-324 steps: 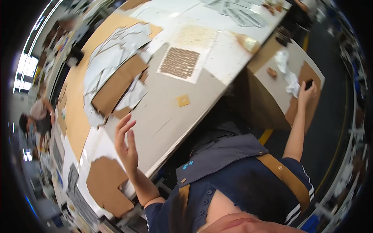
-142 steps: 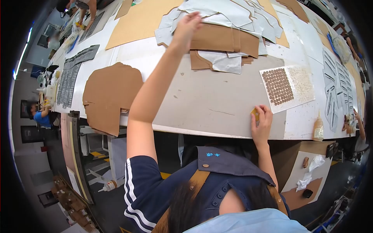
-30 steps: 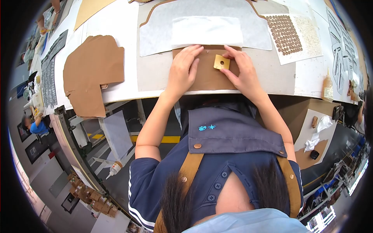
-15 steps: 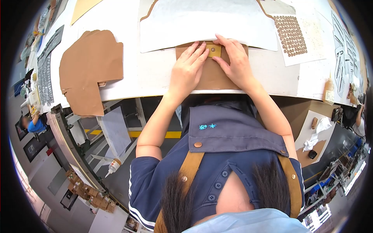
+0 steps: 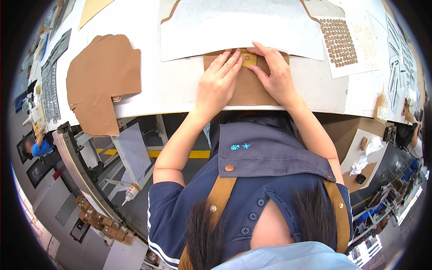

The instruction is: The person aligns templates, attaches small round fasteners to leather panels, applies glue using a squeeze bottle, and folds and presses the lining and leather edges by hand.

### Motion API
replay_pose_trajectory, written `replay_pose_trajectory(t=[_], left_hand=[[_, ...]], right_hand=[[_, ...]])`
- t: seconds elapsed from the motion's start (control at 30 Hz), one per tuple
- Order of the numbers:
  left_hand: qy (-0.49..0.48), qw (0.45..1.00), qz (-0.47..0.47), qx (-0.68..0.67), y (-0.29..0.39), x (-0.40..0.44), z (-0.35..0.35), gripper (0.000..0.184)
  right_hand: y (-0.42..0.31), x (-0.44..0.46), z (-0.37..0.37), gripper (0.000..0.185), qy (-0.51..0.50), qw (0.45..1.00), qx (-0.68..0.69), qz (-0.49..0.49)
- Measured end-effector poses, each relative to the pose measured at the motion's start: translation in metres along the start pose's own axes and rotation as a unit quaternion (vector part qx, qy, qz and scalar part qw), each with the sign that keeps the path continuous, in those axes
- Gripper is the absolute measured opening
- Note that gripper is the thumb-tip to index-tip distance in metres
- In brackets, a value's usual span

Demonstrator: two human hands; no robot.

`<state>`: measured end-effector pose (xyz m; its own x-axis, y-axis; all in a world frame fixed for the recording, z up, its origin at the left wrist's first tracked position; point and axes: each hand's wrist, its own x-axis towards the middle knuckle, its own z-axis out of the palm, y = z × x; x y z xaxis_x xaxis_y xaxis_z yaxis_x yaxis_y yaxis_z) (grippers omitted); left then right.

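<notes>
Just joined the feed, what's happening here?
A person is working at a worktable, where a yellow square with a hole lies on a brown piece. The left hand lies flat, fingers by the square's left edge. The right hand is spread, thumb at its lower right. A white-faced sheet lies just beyond.

The left hand (image 5: 219,85) and right hand (image 5: 278,74) touch a yellow plate (image 5: 249,63) on a brown panel (image 5: 253,92). A white piece (image 5: 238,27) lies just beyond.
</notes>
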<state>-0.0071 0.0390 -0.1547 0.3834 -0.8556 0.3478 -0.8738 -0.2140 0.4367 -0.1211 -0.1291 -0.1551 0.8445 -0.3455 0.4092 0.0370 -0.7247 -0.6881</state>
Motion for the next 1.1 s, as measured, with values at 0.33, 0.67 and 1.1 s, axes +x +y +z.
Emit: replay_pose_trajectory(t=[0.33,0.67,1.1], left_hand=[[-0.014,1.0,0.013,0.006,-0.0004,0.0003,0.001,0.049],[-0.048,0.998,0.038,-0.009,-0.0029,0.0017,-0.0023,0.044],[-0.045,0.998,0.036,-0.017,-0.0029,0.0007,-0.0014,0.035]], right_hand=[[-0.0014,-0.0013,-0.0019,0.061,-0.006,1.0,0.003,0.013],[0.0003,-0.0028,-0.0012,0.059,0.0,1.0,0.004,0.013],[0.0,-0.0044,-0.002,0.056,-0.013,0.999,0.008,0.04]])
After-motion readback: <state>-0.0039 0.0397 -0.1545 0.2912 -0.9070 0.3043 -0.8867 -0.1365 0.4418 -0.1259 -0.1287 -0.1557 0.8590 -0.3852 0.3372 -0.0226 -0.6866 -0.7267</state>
